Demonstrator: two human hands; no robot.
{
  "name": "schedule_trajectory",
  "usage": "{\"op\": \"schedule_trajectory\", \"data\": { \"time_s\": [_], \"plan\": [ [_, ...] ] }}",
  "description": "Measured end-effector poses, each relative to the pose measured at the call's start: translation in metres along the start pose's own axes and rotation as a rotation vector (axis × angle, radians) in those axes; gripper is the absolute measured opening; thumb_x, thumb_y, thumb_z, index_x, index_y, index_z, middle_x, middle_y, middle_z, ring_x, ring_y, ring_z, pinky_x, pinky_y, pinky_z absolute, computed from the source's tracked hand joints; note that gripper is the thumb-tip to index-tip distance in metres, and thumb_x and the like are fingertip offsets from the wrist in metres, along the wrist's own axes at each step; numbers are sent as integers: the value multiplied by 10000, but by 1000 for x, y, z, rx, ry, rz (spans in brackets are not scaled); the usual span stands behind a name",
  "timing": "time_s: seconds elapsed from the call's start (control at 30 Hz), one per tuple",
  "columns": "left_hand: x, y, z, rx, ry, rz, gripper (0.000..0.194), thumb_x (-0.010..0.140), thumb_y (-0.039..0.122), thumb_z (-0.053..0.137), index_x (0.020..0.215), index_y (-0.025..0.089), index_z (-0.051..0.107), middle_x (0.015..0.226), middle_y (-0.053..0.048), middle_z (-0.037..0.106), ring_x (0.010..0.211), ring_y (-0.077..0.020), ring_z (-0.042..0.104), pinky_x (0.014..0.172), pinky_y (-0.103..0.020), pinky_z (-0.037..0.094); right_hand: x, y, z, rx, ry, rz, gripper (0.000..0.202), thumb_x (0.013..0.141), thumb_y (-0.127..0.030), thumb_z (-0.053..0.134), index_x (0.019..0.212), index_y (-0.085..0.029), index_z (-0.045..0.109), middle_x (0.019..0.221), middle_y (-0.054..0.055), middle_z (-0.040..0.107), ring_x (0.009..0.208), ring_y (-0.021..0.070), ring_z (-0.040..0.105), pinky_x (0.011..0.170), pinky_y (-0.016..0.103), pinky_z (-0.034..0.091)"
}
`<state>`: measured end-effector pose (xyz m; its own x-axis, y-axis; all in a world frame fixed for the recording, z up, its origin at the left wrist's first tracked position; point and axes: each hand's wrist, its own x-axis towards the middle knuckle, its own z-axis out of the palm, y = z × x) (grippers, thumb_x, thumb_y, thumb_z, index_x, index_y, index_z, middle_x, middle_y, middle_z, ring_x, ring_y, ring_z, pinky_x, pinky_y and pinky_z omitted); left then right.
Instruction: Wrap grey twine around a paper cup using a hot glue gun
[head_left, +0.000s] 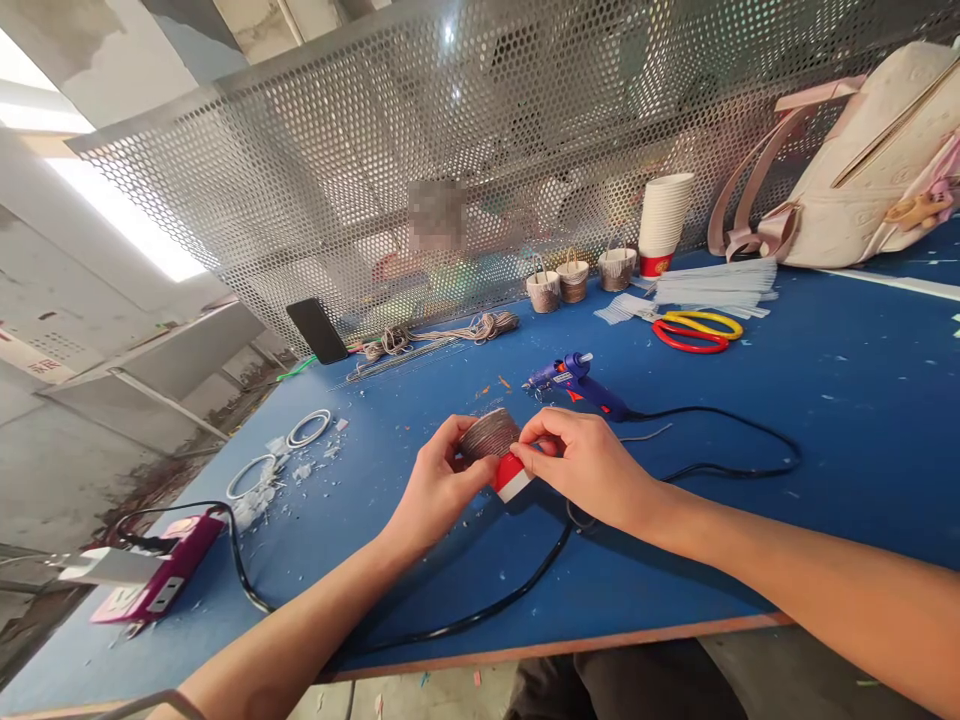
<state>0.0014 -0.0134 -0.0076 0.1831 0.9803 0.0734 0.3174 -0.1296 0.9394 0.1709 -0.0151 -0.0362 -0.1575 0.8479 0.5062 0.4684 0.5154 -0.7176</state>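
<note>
Over my link, the blue counter (862,420) filled most of the head view, with the perforated metal screen (300,180) along its far side and the pale backpack (847,170) at the far right. Smaller than those, the stack of paper cups (666,215) stood near the screen, beside three short cord-covered cups (573,282). The blue hot-glue gun (581,382) lay beyond the hands, its black cable (780,440) looping to the right.

The step in hand looked to me like covering a paper cup (517,480) with cord. To do it well, I would have wanted the left hold firm but light, so the thin wall kept its round shape; each turn laid snug against its neighbour, with even tension; and the cup rotated in small amounts, clear of the nozzle.

The cup was between the two hands, raised off the counter as far as I could judge, and tilted. The left hand (435,480) had its fingers clamped around the wound cord (489,435), thumb on the near side. The right hand (592,460) had thumb and forefinger together, touching the cup where the cord met the bare red band; whether a strand was pinched between them, I couldn't tell.
</note>
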Motion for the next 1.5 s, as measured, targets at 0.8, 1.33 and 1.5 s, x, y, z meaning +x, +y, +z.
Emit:
{"op": "schedule_trajectory", "data": {
  "time_s": [0.8, 1.33, 1.5],
  "plan": [
    [-3, 3, 1, 70, 60, 31, 208, 665, 285, 631, 696, 181, 454, 590, 73, 438, 554, -79, 388, 520, -198, 326, -2, -2, -2, 17, -8, -14, 95, 787, -187, 618, 695, -185, 593, 653, -20, 592, 561, 95, 495, 536, 215, 381],
    [-1, 2, 0, 95, 45, 50, 190, 670, 271, 614, 664, 183, 445, 581, 71, 423, 560, -84, 373, 524, -205, 317, -2, 0, -1, 21, 1, -37, 107, 808, -202, 608, 707, -186, 579, 702, -8, 631, 583, 102, 534, 561, 224, 402],
    [-2, 5, 1, 64, 51, 29, 203, 655, 284, 623, 656, 181, 448, 573, 70, 429, 550, -85, 382, 519, -207, 320, -1, 0, -1, 29, -8, -15, 86, 802, -202, 615, 721, -185, 591, 706, -7, 631, 592, 104, 536, 564, 222, 411]
  ]
}}
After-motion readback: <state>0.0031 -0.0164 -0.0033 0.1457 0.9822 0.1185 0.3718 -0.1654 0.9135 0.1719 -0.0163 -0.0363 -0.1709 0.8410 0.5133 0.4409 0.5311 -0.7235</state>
